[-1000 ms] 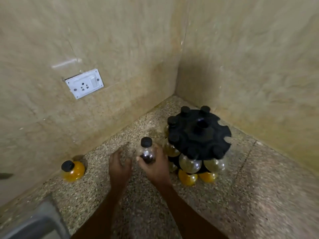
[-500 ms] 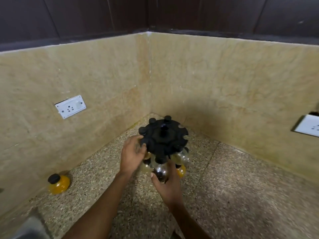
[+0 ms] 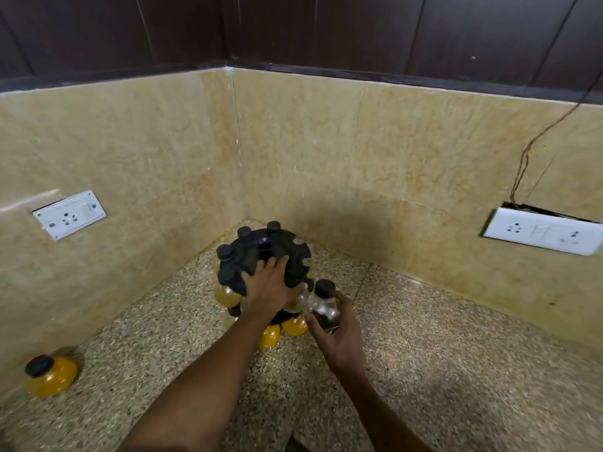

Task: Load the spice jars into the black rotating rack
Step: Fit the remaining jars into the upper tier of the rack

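Note:
The black rotating rack (image 3: 251, 252) stands in the counter's corner with several black-capped jars hanging in its notches and yellow jars on its lower tier. My left hand (image 3: 269, 287) lies flat on the rack's top disc at its near edge, fingers spread. My right hand (image 3: 336, 331) grips a clear jar (image 3: 323, 308) with a black cap and dark spice, held just right of the rack's near rim. A yellow spice jar (image 3: 49, 378) with a black cap stands alone by the left wall.
The speckled stone counter (image 3: 440, 370) is bounded by beige stone walls on the left and back. A white socket plate (image 3: 68, 214) sits on the left wall, another (image 3: 541, 234) on the right with a wire running up.
My left hand moved from the rack's left side onto its top disc. My right hand carried the dark-spice jar from below the rack's front to its right rim. The view rose.

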